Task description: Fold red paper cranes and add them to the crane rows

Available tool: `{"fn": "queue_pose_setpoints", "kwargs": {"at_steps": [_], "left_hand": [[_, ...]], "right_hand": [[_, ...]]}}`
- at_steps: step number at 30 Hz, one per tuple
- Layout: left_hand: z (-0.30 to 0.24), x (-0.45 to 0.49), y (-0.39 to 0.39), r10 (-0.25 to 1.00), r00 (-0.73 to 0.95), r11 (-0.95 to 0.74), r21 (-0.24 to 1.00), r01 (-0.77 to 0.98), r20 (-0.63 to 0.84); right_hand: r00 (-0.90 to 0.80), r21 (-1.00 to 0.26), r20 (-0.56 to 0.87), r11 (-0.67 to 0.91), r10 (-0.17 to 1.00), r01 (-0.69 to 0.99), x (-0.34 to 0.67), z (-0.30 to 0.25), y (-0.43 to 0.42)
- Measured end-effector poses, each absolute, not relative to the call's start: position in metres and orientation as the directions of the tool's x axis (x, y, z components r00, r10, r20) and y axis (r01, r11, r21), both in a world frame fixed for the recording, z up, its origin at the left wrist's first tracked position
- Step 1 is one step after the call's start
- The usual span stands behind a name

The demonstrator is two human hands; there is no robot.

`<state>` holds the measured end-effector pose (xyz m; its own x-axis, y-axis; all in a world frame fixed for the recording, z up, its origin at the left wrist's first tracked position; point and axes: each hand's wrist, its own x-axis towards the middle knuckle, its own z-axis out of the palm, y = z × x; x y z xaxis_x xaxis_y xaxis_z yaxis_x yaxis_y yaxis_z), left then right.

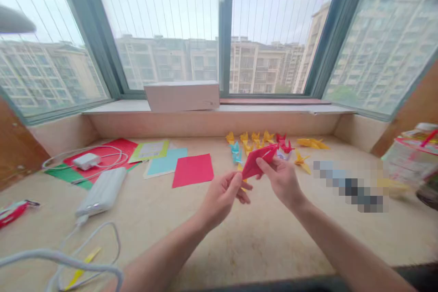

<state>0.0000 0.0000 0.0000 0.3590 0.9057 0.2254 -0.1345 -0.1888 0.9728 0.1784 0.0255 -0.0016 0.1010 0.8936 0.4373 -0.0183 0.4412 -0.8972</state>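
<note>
A folded piece of red paper [253, 163] is held up over the table between both hands. My left hand [226, 192] pinches its lower left corner between thumb and forefinger, with the other fingers loosely curled. My right hand [281, 177] grips the paper's right side, thumb on the near face. Behind the hands stand several small folded paper cranes: yellow ones [255, 138], a light blue one [236, 151] and red ones [284, 145]. Some are partly hidden by the paper and hands. A flat red sheet [193, 170] lies left of the hands.
Coloured sheets, among them a light blue one [167, 162], lie at the left near a white charger [86, 161], a power bank [102, 191] and cables [68, 258]. A white box [182, 96] rests on the sill. At the far right stands a plastic tub [415, 157].
</note>
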Motion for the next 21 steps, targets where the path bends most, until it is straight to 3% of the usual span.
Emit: {"fn": "queue_pose_setpoints", "kwargs": {"at_steps": [5, 12, 21], "left_hand": [[-0.0031, -0.0008, 0.0050, 0.909, 0.369, -0.170, 0.981, -0.089, 0.191], [-0.0037, -0.0028, 0.0066, 0.902, 0.320, -0.296, 0.955, -0.034, 0.291], [-0.0040, -0.0024, 0.0055, 0.910, 0.318, -0.284, 0.959, 0.008, 0.266]], "right_hand": [[0.104, -0.891, 0.446, 0.452, 0.889, -0.039, 0.1731, 0.0010, 0.0227], [0.087, -0.906, 0.397, 0.405, 0.914, -0.122, 0.1719, 0.0059, 0.0201], [0.025, -0.899, 0.392, 0.389, 0.920, -0.203, 0.1692, -0.0027, 0.0256]]}}
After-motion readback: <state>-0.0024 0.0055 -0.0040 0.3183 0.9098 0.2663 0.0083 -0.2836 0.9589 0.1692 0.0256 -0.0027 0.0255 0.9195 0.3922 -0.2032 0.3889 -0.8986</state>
